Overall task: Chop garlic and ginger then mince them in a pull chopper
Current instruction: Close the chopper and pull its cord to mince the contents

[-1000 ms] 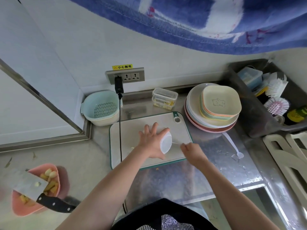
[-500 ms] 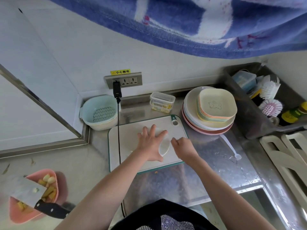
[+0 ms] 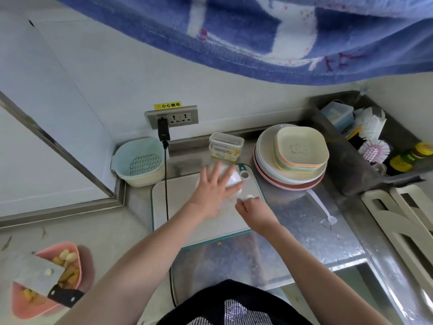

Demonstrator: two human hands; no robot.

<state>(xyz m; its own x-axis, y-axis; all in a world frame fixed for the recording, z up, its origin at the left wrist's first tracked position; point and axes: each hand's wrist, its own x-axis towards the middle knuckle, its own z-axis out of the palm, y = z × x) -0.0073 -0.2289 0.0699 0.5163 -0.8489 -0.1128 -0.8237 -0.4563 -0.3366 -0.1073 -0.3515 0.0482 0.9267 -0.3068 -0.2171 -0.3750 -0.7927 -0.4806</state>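
The white pull chopper [image 3: 234, 181] stands on the white cutting board [image 3: 173, 202], near the board's far right corner. My left hand [image 3: 214, 191] lies flat on the chopper's lid with its fingers spread. My right hand [image 3: 254, 208] pinches the small white pull handle just right of the chopper. The cord is drawn in and the chopper's contents are hidden under my left hand. A pink bowl [image 3: 70, 252] with garlic and ginger pieces sits at the lower left. A cleaver [image 3: 39, 277] with a black handle rests across it.
A pale green colander [image 3: 138, 160] stands at the back left. A black cable [image 3: 166, 184] crosses the board's left edge. A lidded clear box [image 3: 226, 146], stacked plates [image 3: 290, 160], a white spoon [image 3: 321, 207] and a bin of brushes [image 3: 372, 146] are at the right.
My right hand has come back from the right to the chopper with the pull handle, so the cord has retracted. My left hand has stayed on the lid.
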